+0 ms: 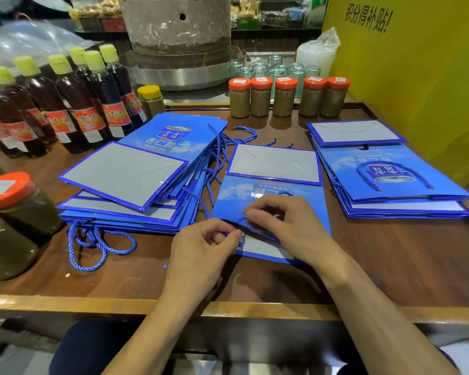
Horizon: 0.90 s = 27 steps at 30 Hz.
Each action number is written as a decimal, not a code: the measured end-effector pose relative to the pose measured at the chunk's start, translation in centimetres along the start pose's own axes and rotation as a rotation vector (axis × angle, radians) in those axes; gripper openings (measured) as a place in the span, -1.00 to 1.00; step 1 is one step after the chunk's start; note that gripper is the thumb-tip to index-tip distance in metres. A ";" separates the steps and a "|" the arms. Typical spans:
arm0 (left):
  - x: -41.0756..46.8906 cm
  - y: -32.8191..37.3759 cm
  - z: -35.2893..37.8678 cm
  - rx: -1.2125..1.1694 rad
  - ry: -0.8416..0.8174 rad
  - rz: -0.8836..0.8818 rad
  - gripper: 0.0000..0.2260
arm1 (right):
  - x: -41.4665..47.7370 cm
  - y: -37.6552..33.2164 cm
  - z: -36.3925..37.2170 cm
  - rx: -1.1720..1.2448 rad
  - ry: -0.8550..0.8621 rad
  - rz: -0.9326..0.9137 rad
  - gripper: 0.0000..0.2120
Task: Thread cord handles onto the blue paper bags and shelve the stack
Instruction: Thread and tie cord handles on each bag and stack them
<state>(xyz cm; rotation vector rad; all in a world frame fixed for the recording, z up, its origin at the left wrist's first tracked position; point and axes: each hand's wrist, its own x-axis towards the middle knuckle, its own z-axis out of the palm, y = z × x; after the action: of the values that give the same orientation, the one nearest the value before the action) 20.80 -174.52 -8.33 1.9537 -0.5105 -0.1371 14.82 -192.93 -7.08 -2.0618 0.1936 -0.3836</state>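
A flat blue paper bag [271, 185] lies in the middle of the brown table, its grey bottom flap folded toward the far side. At its near open edge my left hand [206, 244] pinches a blue cord [251, 229]. My right hand [284, 220] pinches the same cord a little further along, over the bag's mouth. A messy stack of blue bags [136, 182] with loose cord handles [92, 244] lies on the left. A neater stack of blue bags [390, 180] sits on the right, a handle showing on top.
Dark bottles with yellow caps [73, 104] line the left side. Jars with orange lids [284, 97] stand at the back, and more jars [14, 207] at the near left. A yellow wall [417, 77] borders the right. The table's raised wooden rim [146, 304] runs along the front.
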 end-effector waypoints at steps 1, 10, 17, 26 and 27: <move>-0.1 0.0 0.0 0.034 0.028 0.021 -0.90 | 0.0 0.0 -0.1 0.080 0.009 0.022 -0.93; -0.6 -0.8 0.2 0.142 0.104 0.009 -0.86 | -0.1 0.1 0.6 0.163 0.044 0.077 -0.90; -0.7 -0.8 -0.1 0.097 0.131 -0.014 -0.97 | 0.0 -0.2 0.8 0.194 0.082 0.047 -0.89; -1.5 -0.5 0.1 0.200 0.202 -0.003 -0.93 | 0.0 -0.1 1.0 0.194 0.091 0.047 -0.90; -1.7 -0.4 0.2 0.205 0.233 0.005 -0.87 | -0.1 -0.1 0.9 0.207 0.088 0.049 -0.90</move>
<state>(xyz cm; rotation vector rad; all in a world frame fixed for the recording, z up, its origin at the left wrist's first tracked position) 19.36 -173.86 -8.95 2.1341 -0.3877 0.1506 15.09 -192.10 -7.41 -1.8350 0.2464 -0.4461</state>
